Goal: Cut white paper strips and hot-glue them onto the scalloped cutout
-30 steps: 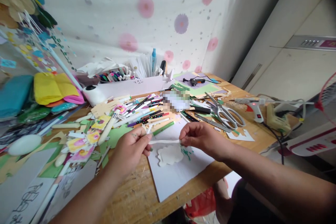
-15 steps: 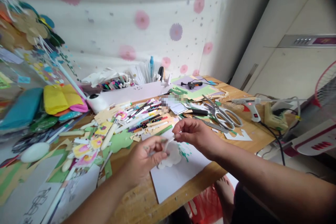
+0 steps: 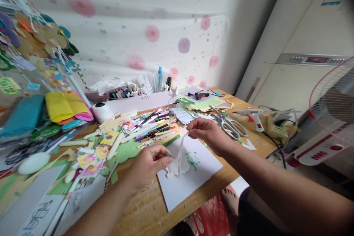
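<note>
My left hand [image 3: 151,162] is closed in a pinch at the left edge of a white cloud-shaped cutout [image 3: 177,167] lying on a white sheet [image 3: 190,177]. My right hand [image 3: 207,132] pinches the upper end of a thin white paper strip [image 3: 181,151]. The strip hangs down in a curve to the cutout near my left fingers. Green marks [image 3: 192,159] show on the sheet beside the cutout.
Pens and markers [image 3: 151,123] and coloured paper scraps [image 3: 94,151] litter the wooden table [image 3: 143,206]. Scissors [image 3: 231,123] and a glue gun [image 3: 253,116] lie to the right. A white marker box [image 3: 138,97] stands at the back, a fan [image 3: 330,110] at the far right.
The strip was held level between both hands; my right hand has lifted its end up and away while my left hand dropped to the cutout. The camera has tilted and shifted.
</note>
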Tool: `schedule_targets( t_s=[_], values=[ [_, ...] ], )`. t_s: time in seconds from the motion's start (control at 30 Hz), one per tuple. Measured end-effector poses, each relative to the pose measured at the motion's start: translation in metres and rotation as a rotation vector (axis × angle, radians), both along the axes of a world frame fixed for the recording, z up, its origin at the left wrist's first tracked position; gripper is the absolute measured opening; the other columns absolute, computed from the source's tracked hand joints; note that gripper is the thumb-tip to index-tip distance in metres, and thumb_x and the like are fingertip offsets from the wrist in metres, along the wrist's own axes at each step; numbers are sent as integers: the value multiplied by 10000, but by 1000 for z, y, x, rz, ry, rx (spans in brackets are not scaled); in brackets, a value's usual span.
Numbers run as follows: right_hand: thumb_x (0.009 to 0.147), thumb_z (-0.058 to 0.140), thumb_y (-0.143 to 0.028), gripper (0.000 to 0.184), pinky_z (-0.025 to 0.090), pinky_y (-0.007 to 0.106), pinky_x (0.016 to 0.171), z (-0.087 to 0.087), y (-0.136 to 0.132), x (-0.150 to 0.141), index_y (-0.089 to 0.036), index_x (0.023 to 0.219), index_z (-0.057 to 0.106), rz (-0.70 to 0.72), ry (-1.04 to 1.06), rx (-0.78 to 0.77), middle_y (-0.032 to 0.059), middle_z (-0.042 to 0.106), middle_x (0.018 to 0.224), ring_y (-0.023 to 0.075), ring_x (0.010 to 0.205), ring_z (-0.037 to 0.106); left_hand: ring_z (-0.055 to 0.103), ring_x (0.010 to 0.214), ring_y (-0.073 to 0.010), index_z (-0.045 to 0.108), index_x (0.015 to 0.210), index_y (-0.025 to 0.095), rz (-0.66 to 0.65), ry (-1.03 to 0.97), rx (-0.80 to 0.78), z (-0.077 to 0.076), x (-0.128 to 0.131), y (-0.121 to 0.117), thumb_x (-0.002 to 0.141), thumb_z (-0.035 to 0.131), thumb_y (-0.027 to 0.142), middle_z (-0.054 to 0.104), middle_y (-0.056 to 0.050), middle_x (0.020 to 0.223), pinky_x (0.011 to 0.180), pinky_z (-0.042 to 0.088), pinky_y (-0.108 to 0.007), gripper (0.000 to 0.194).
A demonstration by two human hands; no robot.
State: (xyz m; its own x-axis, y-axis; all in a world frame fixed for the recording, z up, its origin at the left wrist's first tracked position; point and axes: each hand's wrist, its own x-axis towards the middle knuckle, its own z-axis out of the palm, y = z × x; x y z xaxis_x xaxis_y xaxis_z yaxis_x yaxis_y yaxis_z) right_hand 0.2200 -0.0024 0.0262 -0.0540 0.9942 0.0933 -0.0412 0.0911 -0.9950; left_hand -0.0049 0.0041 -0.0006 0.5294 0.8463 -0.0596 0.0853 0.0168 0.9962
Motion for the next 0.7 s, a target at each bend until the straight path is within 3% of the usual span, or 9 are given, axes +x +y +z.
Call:
schedule_targets(
  t_s=[0.1, 0.17, 0.27, 0.37, 0.57, 0.7],
  values=[
    [611, 708, -208, 144, 404, 276, 608, 8, -4, -9, -157, 713, 619, 60, 26, 21, -36, 603, 603, 96, 567, 516, 579, 917, -199, 654, 898, 213, 102, -108, 76, -1, 5, 1, 753, 695, 316, 653, -31, 930, 787, 441, -278, 183],
    [607, 714, -214, 147, 407, 277, 606, 14, -5, -18, -158, 707, 621, 89, 40, 34, -38, 600, 593, 95, 560, 513, 569, 1001, -223, 650, 989, 208, 67, -160, 65, -1, 8, -2, 759, 685, 342, 655, -63, 1034, 843, 438, -308, 269],
    [607, 714, -207, 142, 396, 266, 599, 19, -5, -27, -157, 703, 622, 79, 47, 57, -46, 593, 588, 90, 556, 504, 613, 797, -213, 687, 834, 156, -10, -190, 14, 1, 9, -7, 761, 676, 356, 691, -73, 824, 747, 462, -317, 213],
    [615, 702, -191, 121, 371, 251, 580, 19, -2, -28, -155, 695, 619, 33, 36, 70, -58, 577, 569, 81, 538, 484, 574, 630, -169, 645, 651, 155, 12, -223, -12, 5, 5, -9, 720, 710, 301, 650, -29, 626, 635, 437, -277, 174],
    [644, 682, -203, 107, 388, 251, 585, 2, -6, -25, -151, 727, 637, 71, 11, -34, -48, 596, 574, 82, 531, 508, 548, 605, -141, 629, 662, 174, 105, -319, -55, 10, -4, -4, 735, 675, 270, 629, -2, 587, 612, 401, -243, 130],
    [593, 765, -244, 221, 429, 252, 579, -11, -15, -29, -137, 757, 662, 251, -3, -173, -29, 639, 579, 88, 520, 550, 522, 578, -125, 624, 668, 180, 150, -332, -79, 8, -4, -4, 727, 695, 288, 624, 7, 572, 555, 367, -217, 142]
  ],
)
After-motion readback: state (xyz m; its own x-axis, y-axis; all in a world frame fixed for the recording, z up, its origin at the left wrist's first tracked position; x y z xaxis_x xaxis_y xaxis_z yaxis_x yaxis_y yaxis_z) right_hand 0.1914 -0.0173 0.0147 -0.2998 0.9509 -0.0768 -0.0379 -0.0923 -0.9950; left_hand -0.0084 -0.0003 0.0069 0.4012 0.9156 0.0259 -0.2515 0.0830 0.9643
